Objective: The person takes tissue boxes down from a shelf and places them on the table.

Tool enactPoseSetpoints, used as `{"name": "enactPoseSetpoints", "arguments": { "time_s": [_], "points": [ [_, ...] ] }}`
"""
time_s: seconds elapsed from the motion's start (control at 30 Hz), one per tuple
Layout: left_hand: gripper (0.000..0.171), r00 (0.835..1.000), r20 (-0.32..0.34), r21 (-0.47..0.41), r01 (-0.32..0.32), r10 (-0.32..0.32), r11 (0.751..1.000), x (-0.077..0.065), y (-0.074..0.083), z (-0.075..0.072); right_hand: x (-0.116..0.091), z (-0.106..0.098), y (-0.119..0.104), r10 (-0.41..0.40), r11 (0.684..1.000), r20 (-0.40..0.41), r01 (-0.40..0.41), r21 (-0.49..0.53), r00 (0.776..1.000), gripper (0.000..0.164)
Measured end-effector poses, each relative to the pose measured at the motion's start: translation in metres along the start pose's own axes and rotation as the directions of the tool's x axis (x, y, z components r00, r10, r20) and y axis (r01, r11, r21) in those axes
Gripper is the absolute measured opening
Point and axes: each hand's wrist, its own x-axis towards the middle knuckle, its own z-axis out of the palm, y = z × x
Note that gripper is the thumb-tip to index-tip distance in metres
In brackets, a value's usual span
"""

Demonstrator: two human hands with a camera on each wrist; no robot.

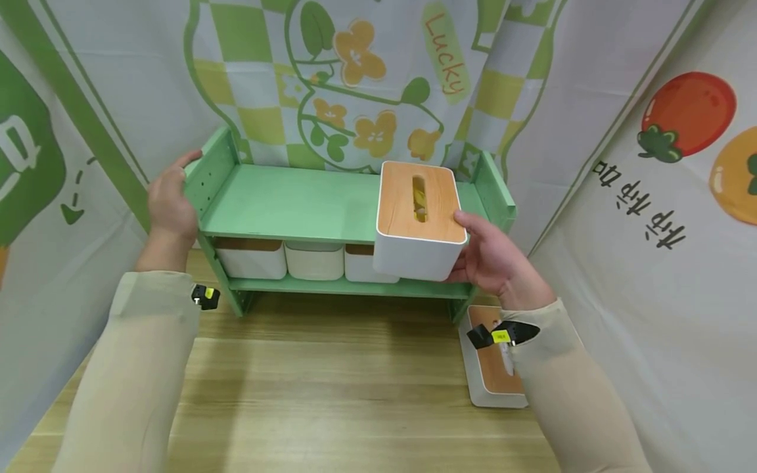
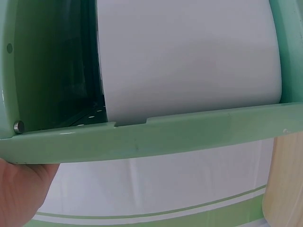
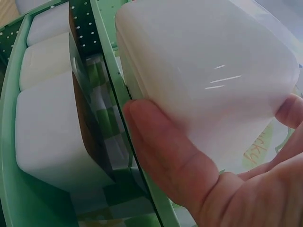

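Note:
My right hand (image 1: 493,256) holds a white tissue box (image 1: 421,256) with a wood-grain lid, thumb near the lid's edge and fingers under its lower side. Something yellow shows through the lid's slot. The box is raised at the front right of the green shelf (image 1: 296,203), overlapping its top board in the head view. At the shelf's left end, my left hand (image 1: 173,200) grips the side panel (image 1: 213,172) by its top edge; most of its fingers are hidden in the left wrist view. In the right wrist view, the box's white wall (image 3: 203,71) lies against the fingers.
On the lower board stand a white box (image 1: 251,263), a cream bin (image 1: 315,261) and another white box (image 1: 359,264), partly hidden. A second tissue box (image 1: 478,381) lies on the wooden floor (image 1: 331,374) by the right shelf leg, under my right forearm. Printed fabric (image 1: 378,98) hangs behind.

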Motion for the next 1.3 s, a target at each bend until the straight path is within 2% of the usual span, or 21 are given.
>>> {"name": "enactPoseSetpoints", "arguments": {
  "time_s": [0.1,0.4,0.57,0.67,0.83,1.07,1.3],
  "points": [
    [0.058,1.0,0.0,-0.018,0.003,-0.003,1.0,0.0,0.001,0.0,-0.002,0.001,0.001,-0.012,1.0,0.017,0.012,-0.009,1.0,0.077],
    [0.059,1.0,0.011,0.02,-0.009,0.009,1.0,-0.002,0.001,0.0,-0.015,0.005,0.008,-0.063,0.998,0.095,0.062,0.016,0.994,0.068],
    [0.057,1.0,0.018,-0.023,0.018,-0.017,1.0,-0.001,0.002,-0.001,-0.025,0.009,0.012,-0.103,0.994,0.134,0.096,0.054,0.986,0.067],
    [0.057,1.0,0.013,-0.018,0.017,-0.017,1.0,-0.001,0.003,-0.001,-0.03,0.011,0.016,-0.121,0.991,0.15,0.111,0.072,0.981,0.069],
    [0.058,1.0,0.008,0.016,0.015,-0.015,1.0,-0.003,0.004,-0.001,-0.037,0.016,0.023,-0.12,0.99,0.165,0.106,0.09,0.979,0.071],
    [0.056,0.999,0.018,-0.032,0.027,-0.027,0.999,-0.003,0.005,-0.001,-0.045,0.023,0.032,-0.104,0.991,0.178,0.087,0.099,0.979,0.07],
    [0.057,1.0,0.009,0.014,0.024,-0.024,1.0,-0.004,0.006,-0.001,-0.051,0.027,0.037,-0.093,0.992,0.189,0.075,0.099,0.977,0.069]
  ]
}}
